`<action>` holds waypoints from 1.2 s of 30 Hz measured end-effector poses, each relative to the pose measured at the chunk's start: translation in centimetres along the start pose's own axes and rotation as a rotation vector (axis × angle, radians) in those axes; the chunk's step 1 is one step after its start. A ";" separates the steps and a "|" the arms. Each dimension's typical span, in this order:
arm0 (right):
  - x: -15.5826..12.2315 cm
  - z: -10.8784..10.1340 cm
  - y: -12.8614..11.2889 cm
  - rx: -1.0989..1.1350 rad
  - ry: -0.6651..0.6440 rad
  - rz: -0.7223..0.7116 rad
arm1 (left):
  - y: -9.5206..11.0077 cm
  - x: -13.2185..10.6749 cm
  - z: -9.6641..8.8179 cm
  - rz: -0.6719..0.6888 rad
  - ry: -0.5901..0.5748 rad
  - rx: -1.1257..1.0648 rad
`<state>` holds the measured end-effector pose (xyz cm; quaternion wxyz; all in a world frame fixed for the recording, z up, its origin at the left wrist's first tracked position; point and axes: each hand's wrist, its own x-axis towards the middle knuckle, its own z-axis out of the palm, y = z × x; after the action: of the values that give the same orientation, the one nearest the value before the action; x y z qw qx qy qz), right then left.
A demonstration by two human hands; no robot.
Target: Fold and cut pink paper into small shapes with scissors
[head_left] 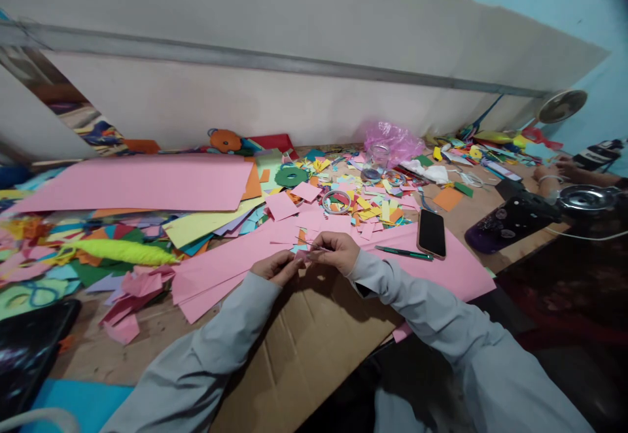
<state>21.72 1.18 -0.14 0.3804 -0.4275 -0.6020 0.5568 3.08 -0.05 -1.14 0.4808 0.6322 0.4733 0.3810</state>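
My left hand (279, 267) is closed, its thumb and fingers pinching a small piece of pink paper (301, 256). My right hand (336, 252) meets it from the right, also closed, with a thin dark pointed tool (305, 243) sticking out leftward from its fingers. The tool's exact kind is too small to make out. Both hands are above the front edge of stacked pink paper sheets (220, 269) and a brown cardboard sheet (314, 354). To the right of my right hand, a green pen-like cutter (403, 253) lies on pink paper beside a black phone (431, 233).
Coloured paper scraps (373, 207) cover the table, with a tape roll (336, 202), a glass jar (377, 161) and a pink plastic bag (392, 140) among them. A large pink sheet (147, 181) lies left. At right are a dark container (510, 220) and another person's hands (552, 174).
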 end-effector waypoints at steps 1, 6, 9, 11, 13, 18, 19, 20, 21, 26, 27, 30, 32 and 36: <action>-0.1 0.0 0.0 -0.020 0.010 0.000 | -0.1 0.0 0.0 0.014 0.009 0.034; -0.6 0.2 -0.2 -0.382 0.105 -0.152 | -1.1 0.3 0.0 0.110 0.046 0.232; -0.7 0.1 -0.1 -0.449 0.130 -0.182 | -1.2 0.3 0.1 0.121 0.030 0.239; -0.5 0.2 -0.1 -0.373 0.142 -0.137 | -1.0 0.3 0.1 0.099 0.029 0.215; -0.2 0.3 -0.1 -0.224 0.132 -0.070 | -0.7 0.1 0.2 0.052 0.040 0.171; 0.4 0.8 -0.6 0.149 0.023 0.043 | -0.3 0.0 0.5 -0.146 0.050 -0.186; 0.4 0.9 -0.7 0.150 0.023 0.033 | -0.4 0.0 0.6 -0.157 0.047 -0.233; 0.4 0.8 -0.6 0.127 0.033 0.013 | -0.5 0.1 0.7 -0.156 0.042 -0.254; 0.3 0.8 -0.5 0.089 0.050 -0.008 | -0.6 0.1 0.7 -0.146 0.035 -0.244; 0.1 0.3 0.2 -0.124 0.138 -0.073 | -1.0 0.5 0.6 -0.009 0.028 -0.015; 0.0 0.3 0.2 -0.146 0.143 -0.081 | -0.9 0.6 0.5 0.010 0.033 -0.003; 0.0 0.4 0.0 -0.150 0.124 -0.101 | -0.6 0.6 0.3 -0.002 0.044 -0.051; 0.0 0.6 -0.4 -0.098 0.090 -0.093 | -0.3 0.6 0.1 -0.051 0.029 -0.115; 0.0 0.9 -1.0 0.047 -0.003 -0.026 | 0.0 0.4 0.0 -0.164 -0.020 -0.253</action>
<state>20.80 0.90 0.79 0.3965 -0.4096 -0.5948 0.5667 3.17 0.37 -1.14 0.5908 0.5295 0.4668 0.3908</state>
